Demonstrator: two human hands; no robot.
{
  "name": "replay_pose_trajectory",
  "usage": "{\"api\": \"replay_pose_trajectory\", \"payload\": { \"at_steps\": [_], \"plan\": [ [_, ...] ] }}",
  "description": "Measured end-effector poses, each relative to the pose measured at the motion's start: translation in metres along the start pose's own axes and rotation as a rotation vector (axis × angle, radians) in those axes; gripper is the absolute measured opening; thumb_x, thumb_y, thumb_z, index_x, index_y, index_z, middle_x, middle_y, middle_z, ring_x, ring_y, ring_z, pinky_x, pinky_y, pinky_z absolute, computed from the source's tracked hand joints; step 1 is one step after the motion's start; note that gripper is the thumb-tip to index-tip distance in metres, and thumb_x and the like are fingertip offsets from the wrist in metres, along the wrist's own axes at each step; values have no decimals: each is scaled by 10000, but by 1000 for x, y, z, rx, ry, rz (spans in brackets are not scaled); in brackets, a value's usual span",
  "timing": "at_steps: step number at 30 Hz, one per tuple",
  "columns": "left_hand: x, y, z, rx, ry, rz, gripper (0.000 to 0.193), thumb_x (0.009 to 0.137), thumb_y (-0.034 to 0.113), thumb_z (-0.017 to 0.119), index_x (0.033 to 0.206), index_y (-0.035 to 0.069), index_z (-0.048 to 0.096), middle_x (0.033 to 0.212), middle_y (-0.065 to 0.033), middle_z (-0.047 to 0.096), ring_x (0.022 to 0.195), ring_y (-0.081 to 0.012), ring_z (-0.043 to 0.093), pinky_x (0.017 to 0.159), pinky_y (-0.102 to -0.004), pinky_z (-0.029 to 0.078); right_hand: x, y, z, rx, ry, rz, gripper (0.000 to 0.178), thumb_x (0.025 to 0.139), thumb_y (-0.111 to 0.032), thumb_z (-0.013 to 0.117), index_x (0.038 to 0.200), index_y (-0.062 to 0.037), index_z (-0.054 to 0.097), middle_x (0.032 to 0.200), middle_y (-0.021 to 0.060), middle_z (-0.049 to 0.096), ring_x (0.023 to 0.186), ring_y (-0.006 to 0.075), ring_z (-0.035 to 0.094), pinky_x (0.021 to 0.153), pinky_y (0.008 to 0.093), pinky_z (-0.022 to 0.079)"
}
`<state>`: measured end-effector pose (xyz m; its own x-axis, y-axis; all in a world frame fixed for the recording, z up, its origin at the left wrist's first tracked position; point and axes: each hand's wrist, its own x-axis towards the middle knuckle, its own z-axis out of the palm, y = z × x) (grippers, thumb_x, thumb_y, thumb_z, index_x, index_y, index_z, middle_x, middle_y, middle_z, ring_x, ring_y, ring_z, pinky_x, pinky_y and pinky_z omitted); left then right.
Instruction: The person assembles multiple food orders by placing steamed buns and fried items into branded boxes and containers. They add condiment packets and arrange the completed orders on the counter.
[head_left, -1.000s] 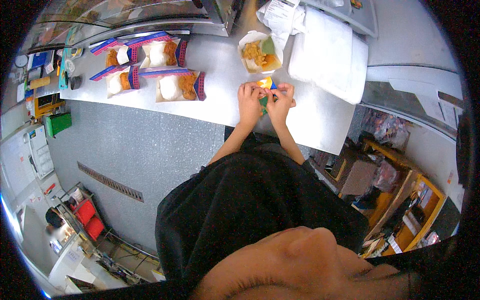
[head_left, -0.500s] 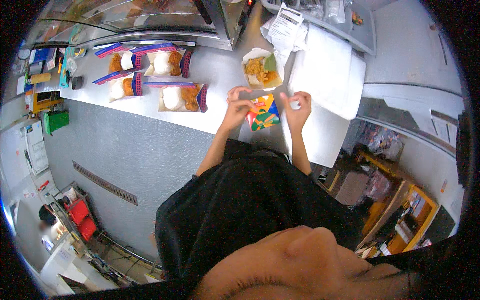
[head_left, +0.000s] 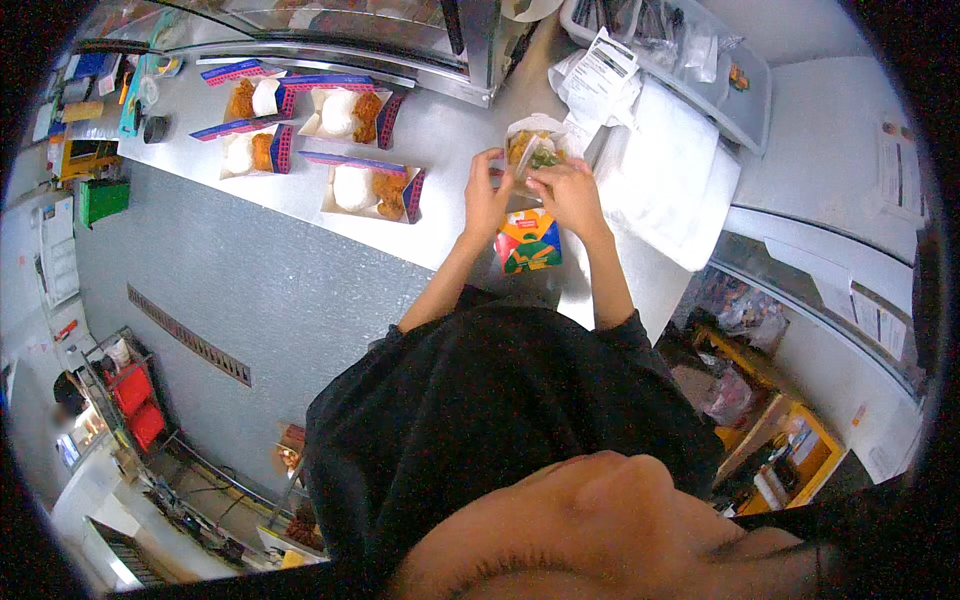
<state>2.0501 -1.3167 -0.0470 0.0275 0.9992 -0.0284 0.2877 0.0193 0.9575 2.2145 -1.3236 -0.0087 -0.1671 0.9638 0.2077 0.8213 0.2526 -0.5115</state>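
Observation:
A white paper takeaway box [head_left: 521,126] stands before me on the steel counter, its colourful yellow, red, green and blue flap [head_left: 530,240] folded out toward me. Golden-brown fried food [head_left: 527,150] with something green fills it. My left hand [head_left: 486,195] grips the box's left side, thumb toward the near edge. Over its near right part, my right hand [head_left: 568,194] has its fingers bent and pressed together at the near wall. Those fingers partly hide the box and whatever lies between them.
Several open paper boxes with white rice and fried chicken stand to the left, one nearest me [head_left: 353,186]. White paper sheets [head_left: 665,185] and a printed receipt [head_left: 600,75] lie on the right, beside a grey tray of packets [head_left: 735,105]. A glass-fronted cabinet [head_left: 380,30] borders the back.
Both hands have moved forward from beside the colourful flap to the box's near part. The right hand has closed in over the box, and the green item looks shifted.

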Motion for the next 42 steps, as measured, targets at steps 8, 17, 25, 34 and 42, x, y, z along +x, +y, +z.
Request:
{"api": "replay_pose_trajectory", "payload": {
  "at_steps": [8, 17, 25, 34, 42],
  "plan": [
    [2, -2, -11, 10, -94, -17, 357, 851, 102, 602, 1182, 39, 483, 1128, -117, 541, 842, -207, 611, 700, -312, 508, -9, 25, -34, -277, -290, -179, 276, 705, -66, 625, 934, -192, 715, 922, -45, 658, 959, 168, 506, 783, 334, 367],
    [12, 0, -16, 51, -137, 0, 359, 845, 89, 603, 1182, 45, 487, 1134, -111, 541, 836, -207, 615, 693, -308, 522, 31, 25, -70, -78, -336, -101, 108, 723, -96, 655, 820, -131, 686, 811, 10, 637, 760, 174, 565, 687, 326, 426],
    [10, 1, -14, 15, -119, -27, 352, 840, 86, 607, 1172, 46, 497, 1123, -109, 536, 836, -205, 612, 674, -302, 542, 14, 14, -47, -138, -38, -43, 67, 784, -143, 650, 844, -120, 671, 961, 21, 670, 707, 195, 607, 662, 321, 497],
    [7, 6, -7, 48, -94, 12, 328, 834, 108, 633, 1135, 49, 518, 1074, -100, 535, 843, -198, 614, 686, -302, 562, 14, 5, 17, -379, -192, 46, 108, 797, -164, 621, 831, -91, 694, 969, 59, 664, 789, 243, 622, 669, 353, 511],
    [20, 0, -11, -255, -72, -197, 270, 856, 144, 647, 1090, 45, 556, 984, -67, 567, 865, -141, 583, 705, -261, 532, -3, 49, -21, 409, 182, 524, 59, 833, -71, 638, 872, -47, 675, 834, 43, 676, 747, 121, 641, 644, 249, 499]
  ]
}}
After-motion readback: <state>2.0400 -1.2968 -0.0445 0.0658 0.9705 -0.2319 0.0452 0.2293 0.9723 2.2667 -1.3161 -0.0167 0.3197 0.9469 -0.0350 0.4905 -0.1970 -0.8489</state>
